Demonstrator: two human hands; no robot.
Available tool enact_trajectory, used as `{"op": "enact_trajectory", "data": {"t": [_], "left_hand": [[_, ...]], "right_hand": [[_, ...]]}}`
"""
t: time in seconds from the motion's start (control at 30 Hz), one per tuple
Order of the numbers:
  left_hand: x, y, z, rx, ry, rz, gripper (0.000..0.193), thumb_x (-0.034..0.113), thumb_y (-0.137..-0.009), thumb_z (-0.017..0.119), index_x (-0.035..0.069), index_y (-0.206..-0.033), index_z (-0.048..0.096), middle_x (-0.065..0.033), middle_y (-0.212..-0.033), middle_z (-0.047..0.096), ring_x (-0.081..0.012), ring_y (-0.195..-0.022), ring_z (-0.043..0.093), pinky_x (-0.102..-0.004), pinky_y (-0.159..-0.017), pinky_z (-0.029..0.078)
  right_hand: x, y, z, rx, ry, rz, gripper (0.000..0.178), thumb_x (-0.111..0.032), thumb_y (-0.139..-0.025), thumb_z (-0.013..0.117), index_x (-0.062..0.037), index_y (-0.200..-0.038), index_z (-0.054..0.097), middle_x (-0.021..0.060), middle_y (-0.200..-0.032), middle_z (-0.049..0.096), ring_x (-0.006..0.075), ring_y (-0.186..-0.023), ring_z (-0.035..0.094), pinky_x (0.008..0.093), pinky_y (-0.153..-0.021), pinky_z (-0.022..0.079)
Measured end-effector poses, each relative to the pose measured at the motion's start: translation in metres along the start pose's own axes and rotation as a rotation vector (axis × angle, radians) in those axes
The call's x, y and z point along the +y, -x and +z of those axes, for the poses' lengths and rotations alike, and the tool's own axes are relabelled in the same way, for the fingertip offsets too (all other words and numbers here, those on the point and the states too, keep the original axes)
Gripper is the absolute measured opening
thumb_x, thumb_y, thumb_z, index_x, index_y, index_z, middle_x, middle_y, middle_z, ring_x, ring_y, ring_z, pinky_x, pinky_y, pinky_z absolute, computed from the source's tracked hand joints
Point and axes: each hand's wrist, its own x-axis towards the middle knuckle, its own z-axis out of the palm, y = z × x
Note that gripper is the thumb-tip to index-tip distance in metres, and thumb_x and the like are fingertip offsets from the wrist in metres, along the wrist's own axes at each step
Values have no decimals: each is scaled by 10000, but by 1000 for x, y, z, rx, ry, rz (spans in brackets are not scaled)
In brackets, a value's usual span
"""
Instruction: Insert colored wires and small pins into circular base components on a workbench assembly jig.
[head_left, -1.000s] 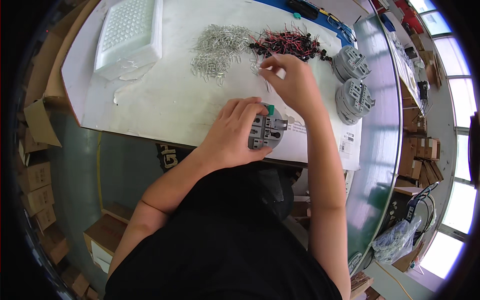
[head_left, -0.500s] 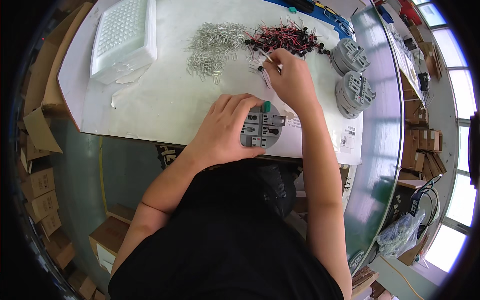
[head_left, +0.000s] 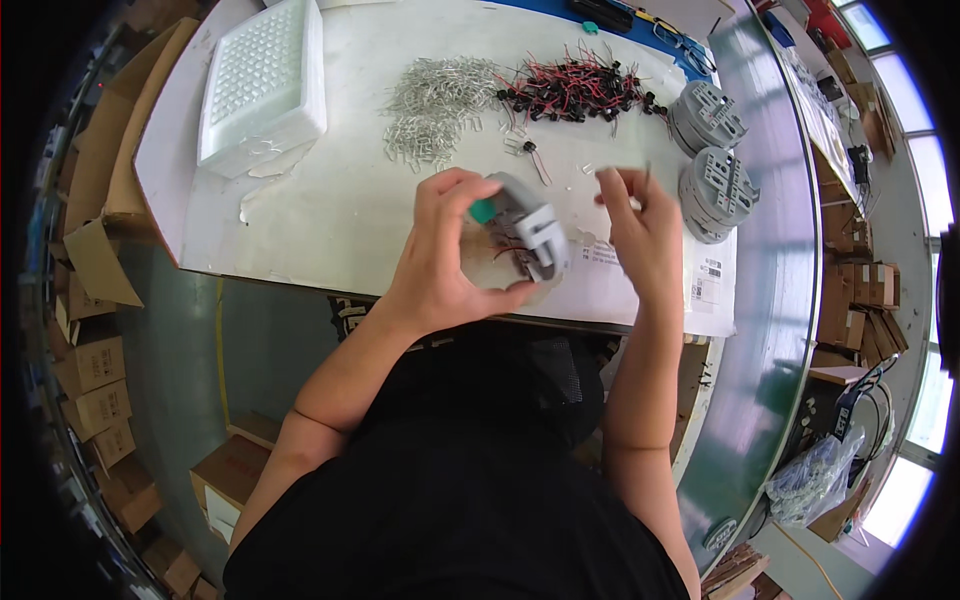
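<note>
My left hand (head_left: 452, 248) grips a round grey plastic part (head_left: 530, 232) with a small green piece on it, held tilted above the front of the white table (head_left: 340, 215). Thin red wires show at the part's underside. Just right of the part, my right hand (head_left: 638, 225) pinches a small thin component between its fingertips. Beyond my hands lie a heap of black components with red leads (head_left: 580, 90) and a heap of small silver metal pins (head_left: 435, 105). One loose component (head_left: 528, 150) rests between the heaps and my hands.
Two stacks of grey round parts (head_left: 715, 180) stand at the table's right side. A white foam tray (head_left: 262, 85) sits at the far left. Cardboard boxes (head_left: 90, 370) line the floor on the left, more boxes and a plastic bag (head_left: 815, 480) on the right.
My left hand has lifted the grey part off the table and tilted it up. My right hand has drawn back from the heap of black components toward the part.
</note>
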Motion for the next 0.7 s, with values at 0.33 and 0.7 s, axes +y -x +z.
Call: {"op": "enact_trajectory", "data": {"t": [0.33, 0.7], "left_hand": [[19, -1, -44, -305, -67, -222, 1038, 146, -626, 963, 86, -1529, 455, -175, -1402, 570, -363, -1255, 586, -466, -1001, 539], [3, -35, -28, -379, -50, -6, 971, 159, -642, 936, 140, -1541, 570, -131, -1155, 687, -259, -930, 654, -366, -848, 560]], "right_hand": [[24, 42, -4, -49, -5, -182, 124, -54, -995, 701, 25, -1091, 711, 126, -885, 717, 182, -698, 616, 310, -686, 510], [3, 48, -11, -322, -19, -98, 132, -97, -1009, 691, 29, -1049, 699, 148, -791, 705, 252, -656, 645, 356, -661, 519]]}}
